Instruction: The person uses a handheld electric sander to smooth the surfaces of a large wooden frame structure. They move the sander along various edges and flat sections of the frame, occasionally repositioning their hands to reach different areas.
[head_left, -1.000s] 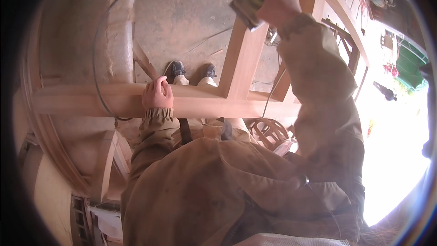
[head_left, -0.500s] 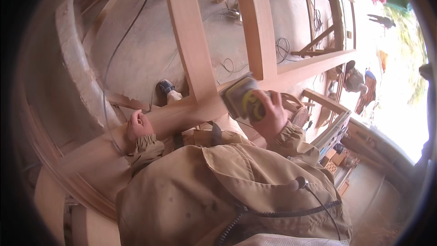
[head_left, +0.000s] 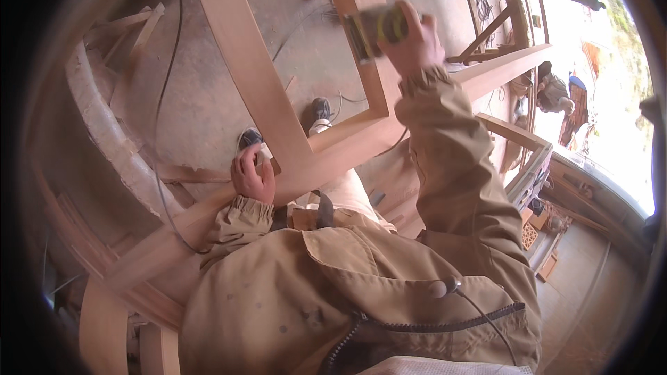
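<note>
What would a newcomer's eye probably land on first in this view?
Probably the boxy, dark and yellow-green handheld tool, blurred in the person's bare right grip at upper centre. Beneath it, the large frame of smooth, pinkish-brown wooden bars slants across the middle, with the bare left grip at its lower beam. Glaring white daylight floods the upper right.

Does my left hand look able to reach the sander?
Probably yes, with a stretch: your left hand has a free way over the wooden frame, though your right hand grips the sander.
</note>
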`<state>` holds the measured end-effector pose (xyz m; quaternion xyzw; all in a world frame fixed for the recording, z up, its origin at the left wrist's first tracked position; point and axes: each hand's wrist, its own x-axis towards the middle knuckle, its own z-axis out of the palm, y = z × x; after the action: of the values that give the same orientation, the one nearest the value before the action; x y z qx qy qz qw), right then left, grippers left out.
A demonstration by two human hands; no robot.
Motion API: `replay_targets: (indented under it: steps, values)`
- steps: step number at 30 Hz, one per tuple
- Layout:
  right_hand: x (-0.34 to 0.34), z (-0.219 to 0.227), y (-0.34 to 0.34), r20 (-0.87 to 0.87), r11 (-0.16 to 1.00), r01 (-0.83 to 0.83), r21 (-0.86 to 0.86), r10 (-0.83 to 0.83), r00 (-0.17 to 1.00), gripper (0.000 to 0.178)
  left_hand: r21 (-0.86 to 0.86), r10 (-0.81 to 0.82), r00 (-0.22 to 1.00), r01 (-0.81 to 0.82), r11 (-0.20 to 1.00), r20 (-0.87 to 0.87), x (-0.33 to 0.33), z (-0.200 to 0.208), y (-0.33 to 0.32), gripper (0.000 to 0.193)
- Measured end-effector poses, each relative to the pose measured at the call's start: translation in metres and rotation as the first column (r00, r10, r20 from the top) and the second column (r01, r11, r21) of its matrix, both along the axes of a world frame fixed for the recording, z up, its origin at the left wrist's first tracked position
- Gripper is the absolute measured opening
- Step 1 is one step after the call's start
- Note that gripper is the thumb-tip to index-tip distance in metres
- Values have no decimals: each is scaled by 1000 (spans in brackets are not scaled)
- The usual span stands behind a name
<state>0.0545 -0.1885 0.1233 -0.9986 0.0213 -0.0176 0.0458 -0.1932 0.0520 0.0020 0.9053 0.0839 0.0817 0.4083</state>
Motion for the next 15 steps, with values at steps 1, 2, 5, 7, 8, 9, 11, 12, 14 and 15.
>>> replay_targets:
  steps: [1, 2, 5, 7, 8, 9, 11, 12, 14, 15]
  values:
    - [24, -6, 10, 34, 999, -43, -2, 43, 998, 65, 30, -10, 999, 9, 1000, 35, 10, 2, -4, 32]
    - [41, -6, 19, 72, 996, -91, -5, 92, 993, 63, 60, -16, 997, 12, 998, 74, 24, 4, -7, 33]
    - [54, 29, 44, -122, 991, -96, 95, 107, 987, 52, 151, 10, 992, -30, 988, 128, 61, -8, -18, 32]
    - [41, 14, 28, -87, 981, -192, 24, 193, 977, 54, 182, 67, 991, -88, 979, 119, 81, -11, -28, 31]
    - [29, 3, 16, -72, 972, -235, -15, 233, 970, 56, 184, 107, 989, -124, 975, 100, 89, -10, -34, 30]
    - [7, 1, 3, -61, 956, -293, -6, 292, 954, 52, 189, 153, 985, -167, 968, 86, 95, -6, -37, 28]
    - [-53, 0, -24, -28, 933, -359, 12, 359, 933, 48, 214, 230, 969, -244, 946, 88, 97, -11, -46, 26]
    - [-79, 1, -32, -6, 926, -376, 33, 376, 927, 47, 231, 273, 958, -287, 930, 90, 98, -12, -49, 25]
    - [-112, 7, -40, -10, 916, -394, -81, 394, 919, 48, 248, 303, 946, -323, 913, 113, 103, -13, -50, 22]
    - [-102, 5, -38, 25, 950, -312, -23, 312, 950, 50, 270, 308, 945, -327, 906, 109, 104, -11, -50, 22]
